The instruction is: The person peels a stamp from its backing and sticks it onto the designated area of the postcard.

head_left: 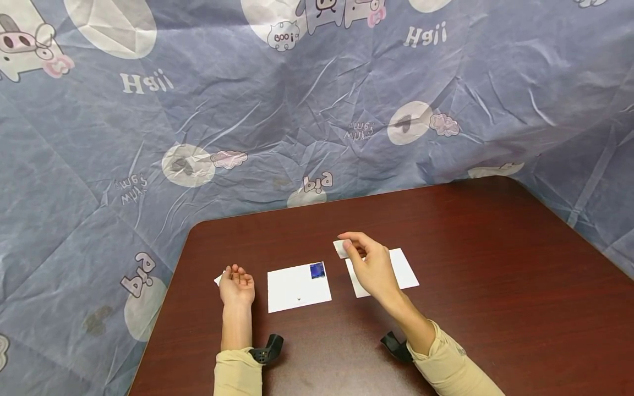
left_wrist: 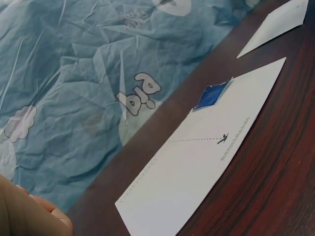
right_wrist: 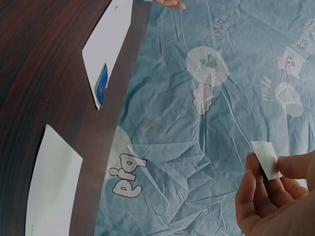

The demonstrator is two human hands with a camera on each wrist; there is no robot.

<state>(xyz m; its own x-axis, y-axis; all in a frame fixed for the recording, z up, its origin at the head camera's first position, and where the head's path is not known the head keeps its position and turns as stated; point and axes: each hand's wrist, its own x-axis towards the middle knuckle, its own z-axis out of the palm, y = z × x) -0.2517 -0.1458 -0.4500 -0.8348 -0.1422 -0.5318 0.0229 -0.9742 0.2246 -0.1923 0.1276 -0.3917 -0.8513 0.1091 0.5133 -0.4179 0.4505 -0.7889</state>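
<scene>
My right hand (head_left: 376, 269) pinches a small stamp (right_wrist: 266, 160) between thumb and fingers. Its white back and toothed edge show in the right wrist view, and it is raised at the far left corner of the right postcard (head_left: 403, 269). To the left lies another white postcard (head_left: 292, 291) with a blue stamp (head_left: 317, 270) at its upper right corner. Left of that, my left hand (head_left: 238, 286) is palm up with loosely bent fingers. A small white piece (head_left: 217, 280) peeks out beside it, partly hidden by the hand.
Both postcards lie on a dark red-brown wooden table (head_left: 470, 275). Behind the table hangs a wrinkled blue-grey cloth (head_left: 277, 121) with cartoon prints. A black wrist mount (head_left: 267, 349) sits on the left wrist, another (head_left: 396, 346) on the right.
</scene>
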